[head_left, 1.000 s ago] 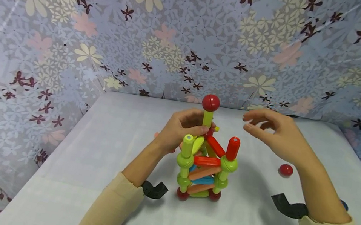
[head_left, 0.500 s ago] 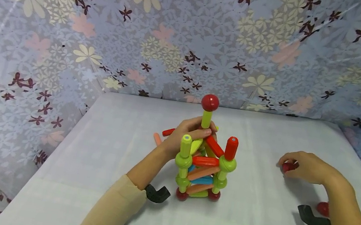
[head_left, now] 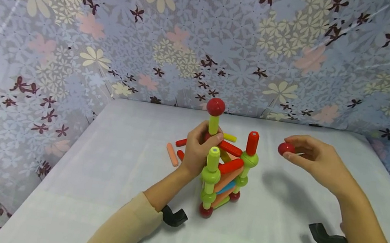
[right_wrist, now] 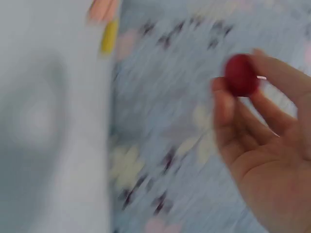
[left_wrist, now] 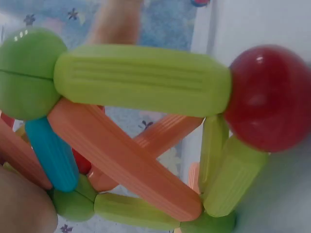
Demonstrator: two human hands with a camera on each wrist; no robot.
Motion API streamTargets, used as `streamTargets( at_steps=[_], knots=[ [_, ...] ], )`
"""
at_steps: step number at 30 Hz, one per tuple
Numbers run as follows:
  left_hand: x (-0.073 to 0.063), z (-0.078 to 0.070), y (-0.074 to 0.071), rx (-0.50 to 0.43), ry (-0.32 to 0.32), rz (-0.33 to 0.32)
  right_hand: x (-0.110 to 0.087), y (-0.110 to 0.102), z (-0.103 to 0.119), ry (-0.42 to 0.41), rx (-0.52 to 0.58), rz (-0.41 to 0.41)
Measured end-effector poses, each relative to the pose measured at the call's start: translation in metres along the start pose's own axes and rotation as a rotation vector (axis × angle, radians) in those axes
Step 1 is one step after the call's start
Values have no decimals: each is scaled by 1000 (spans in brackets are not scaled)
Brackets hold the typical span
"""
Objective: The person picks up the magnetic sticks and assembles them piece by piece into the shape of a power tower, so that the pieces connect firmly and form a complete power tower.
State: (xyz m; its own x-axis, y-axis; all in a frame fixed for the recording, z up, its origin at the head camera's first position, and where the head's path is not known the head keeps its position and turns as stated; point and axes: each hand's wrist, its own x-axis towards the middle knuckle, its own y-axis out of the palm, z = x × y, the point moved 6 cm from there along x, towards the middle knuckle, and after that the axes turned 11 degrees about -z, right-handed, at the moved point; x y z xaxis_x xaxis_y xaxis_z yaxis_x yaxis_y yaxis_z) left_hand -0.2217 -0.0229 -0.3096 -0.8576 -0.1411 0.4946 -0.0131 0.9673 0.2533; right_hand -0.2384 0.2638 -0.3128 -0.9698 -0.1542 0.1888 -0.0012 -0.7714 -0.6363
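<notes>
Your left hand (head_left: 198,152): its fingers and thumb grip the tower (head_left: 230,166) at a far corner, just below the upright green stick (head_left: 213,124).
Your right hand (head_left: 317,158): it pinches the red ball (head_left: 286,149) between thumb and fingers.
Red ball: in the air above the white table (head_left: 128,149), to the right of the tower, apart from it.
Orange stick (head_left: 172,154): lying loose, left of your tower.

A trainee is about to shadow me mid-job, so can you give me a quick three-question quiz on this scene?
1. What does the right hand pinch?
2. True or false: the left hand is apart from the built structure.
3. What colour is the structure's topmost ball? A) green B) red C) blue

Key:
1. A red ball.
2. False; it grips the structure.
3. B.
</notes>
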Motion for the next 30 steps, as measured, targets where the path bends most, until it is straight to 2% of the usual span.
streamTargets(
  at_steps=[2, 4, 7, 9, 12, 15, 17, 21, 26, 30],
  knots=[
    [-1, -2, 3, -4, 17, -7, -3, -3, 27, -44, 130, -78],
    [-3, -4, 5, -5, 25, -3, -7, -8, 58, -122, 322, -151],
    [-4, -5, 6, 1, 23, 1, -12, -13, 107, -295, 568, -243],
    [-4, -5, 6, 0, 14, 6, -17, -14, 137, -445, 661, -262],
    [-5, -5, 6, 0, -3, 13, -26, -9, 174, -628, 550, -246],
    [-6, -3, 6, -5, -24, 25, -34, -2, 192, -714, 413, -216],
    [-6, -2, 7, -7, -33, 32, -37, -2, 194, -720, 347, -226],
    [-6, -2, 8, 2, -41, 37, -38, -6, 190, -688, 355, -257],
    [-6, -3, 7, 18, -42, 31, -37, -5, 188, -675, 347, -238],
    [-6, -3, 7, 24, -39, 37, -39, -5, 187, -660, 273, -232]
  ],
)
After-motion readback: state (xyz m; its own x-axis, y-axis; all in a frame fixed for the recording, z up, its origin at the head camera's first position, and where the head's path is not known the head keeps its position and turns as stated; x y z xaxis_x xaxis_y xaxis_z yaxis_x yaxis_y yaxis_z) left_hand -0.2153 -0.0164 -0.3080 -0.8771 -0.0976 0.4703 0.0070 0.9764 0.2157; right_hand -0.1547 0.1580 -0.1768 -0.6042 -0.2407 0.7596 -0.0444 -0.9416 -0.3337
